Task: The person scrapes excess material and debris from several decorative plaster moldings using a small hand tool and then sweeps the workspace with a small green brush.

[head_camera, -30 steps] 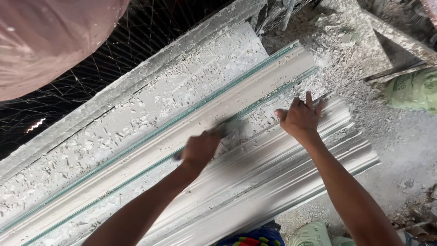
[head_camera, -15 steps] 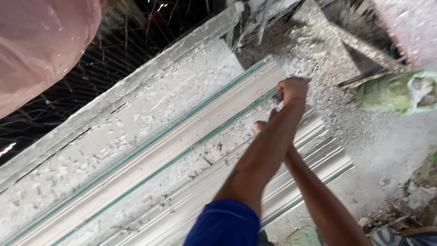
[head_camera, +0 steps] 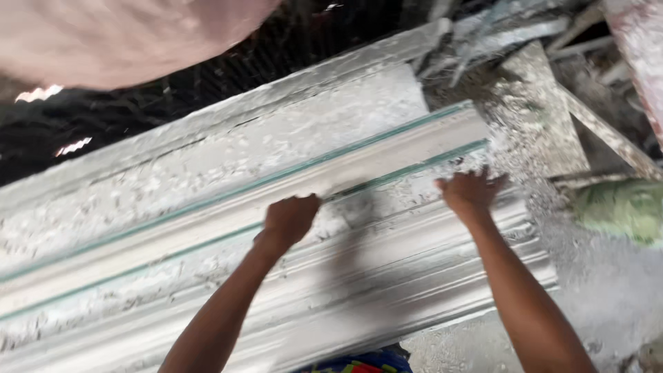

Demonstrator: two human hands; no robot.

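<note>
Nearest the camera, a scrap of bright, many-coloured cloth (head_camera: 362, 362) shows at the bottom edge between the two bare forearms. The left hand (head_camera: 290, 220) is closed into a fist, fingers curled tight together around something too blurred to name, pressed against the long white plaster moulding (head_camera: 387, 276) that runs slantwise across the bench (head_camera: 207, 166). The right hand (head_camera: 472, 191) lies flat on the same moulding nearer its far end, fingers spread apart and resting on the crusted plaster beside a thin green-edged strip (head_camera: 387, 141) that follows the length of the piece. The moulding's ribbed profile steps down toward the person, streaked and powdery. Beyond the right hand, loose white rubble (head_camera: 532, 117) and broken sticks are heaped, with a pale green bundle (head_camera: 621, 207) off to the right. Farthest off, dark mesh (head_camera: 207, 90) sits under a blurred pink shape (head_camera: 124, 34).
</note>
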